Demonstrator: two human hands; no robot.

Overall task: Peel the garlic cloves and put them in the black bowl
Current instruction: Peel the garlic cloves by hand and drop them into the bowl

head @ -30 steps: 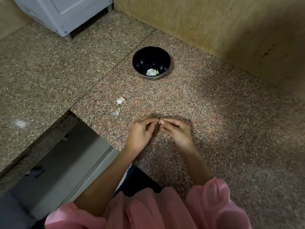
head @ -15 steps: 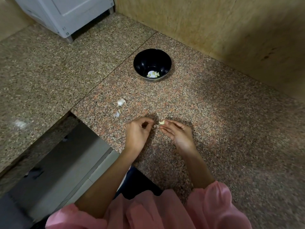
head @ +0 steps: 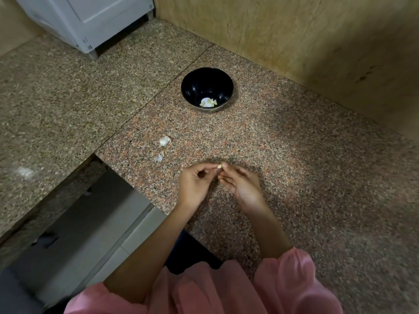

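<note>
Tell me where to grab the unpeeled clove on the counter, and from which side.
Pinch the unpeeled clove across its plump middle, coming from above. It lies flat on the counter, apart from the skin scraps, so both flanks look free. The left hand is nearer, but it and the right hand hold a second clove.

I see a glossy black bowl (head: 194,87) in the upper middle holding pale cream-green peeled cloves (head: 208,102), and the clove (head: 219,166) at frame centre is pale yellow. The counter (head: 294,166) is pink-brown speckled granite, greyer-beige on the left slab (head: 56,105), with white papery skins (head: 164,140) left of centre. The sleeves (head: 294,284) at the bottom are plain pink.
</note>
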